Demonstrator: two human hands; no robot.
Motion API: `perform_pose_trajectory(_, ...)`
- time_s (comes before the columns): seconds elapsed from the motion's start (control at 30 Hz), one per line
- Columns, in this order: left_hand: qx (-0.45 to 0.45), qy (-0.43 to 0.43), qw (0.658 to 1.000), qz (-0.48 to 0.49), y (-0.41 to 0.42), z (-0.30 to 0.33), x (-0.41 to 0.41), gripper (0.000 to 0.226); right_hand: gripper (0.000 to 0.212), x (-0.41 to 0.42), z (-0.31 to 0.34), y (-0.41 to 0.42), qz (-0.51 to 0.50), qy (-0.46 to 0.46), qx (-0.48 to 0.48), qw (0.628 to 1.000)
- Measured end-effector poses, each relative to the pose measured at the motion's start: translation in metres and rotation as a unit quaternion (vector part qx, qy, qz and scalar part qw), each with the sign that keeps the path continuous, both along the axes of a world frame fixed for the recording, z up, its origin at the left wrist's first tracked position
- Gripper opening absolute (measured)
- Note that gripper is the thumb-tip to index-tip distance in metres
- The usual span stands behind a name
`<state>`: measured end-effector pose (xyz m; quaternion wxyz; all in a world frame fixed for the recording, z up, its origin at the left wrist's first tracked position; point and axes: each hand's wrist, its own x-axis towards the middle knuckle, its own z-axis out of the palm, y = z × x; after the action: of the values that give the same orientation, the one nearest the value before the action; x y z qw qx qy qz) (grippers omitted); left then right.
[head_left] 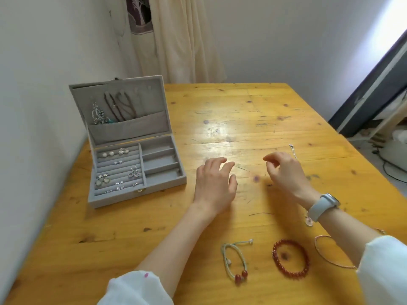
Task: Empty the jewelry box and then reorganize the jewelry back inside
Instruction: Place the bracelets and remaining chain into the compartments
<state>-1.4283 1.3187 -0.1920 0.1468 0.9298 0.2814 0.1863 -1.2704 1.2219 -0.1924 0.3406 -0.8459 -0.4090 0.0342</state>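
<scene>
Head view: left hand (214, 183) and right hand (284, 170) hover with fingers loosely curled, holding nothing visible; lift remaining earrings (119, 170) singly from jewelry box (163, 183) onto worktop (242, 111)

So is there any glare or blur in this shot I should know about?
Head view: a bright glare patch on the table washes out the wood grain beyond the hands; wide-angle distortion bends the table edges and walls; the red bead bracelet looks slightly smeared; the window at upper right is blown out.
</scene>
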Motion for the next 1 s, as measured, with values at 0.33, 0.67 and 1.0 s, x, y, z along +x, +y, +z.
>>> perform_pose_trajectory(0.33,0.01,0.149,0.989,0.004,-0.008,-0.031,0.027,0.05,0.019,0.071,-0.014,-0.028,-0.164,0.069,-0.159,0.971)
perform_pose_trajectory(0.67,0.003,0.138,0.99,0.006,-0.01,-0.031,0.026,0.049,0.017,0.06,0.019,-0.02,-0.092,0.165,-0.064,0.98)
perform_pose_trajectory(1.0,-0.01,0.129,0.992,-0.003,-0.009,-0.03,0.025,0.049,0.015,0.025,0.072,-0.027,0.027,0.203,0.097,0.974)
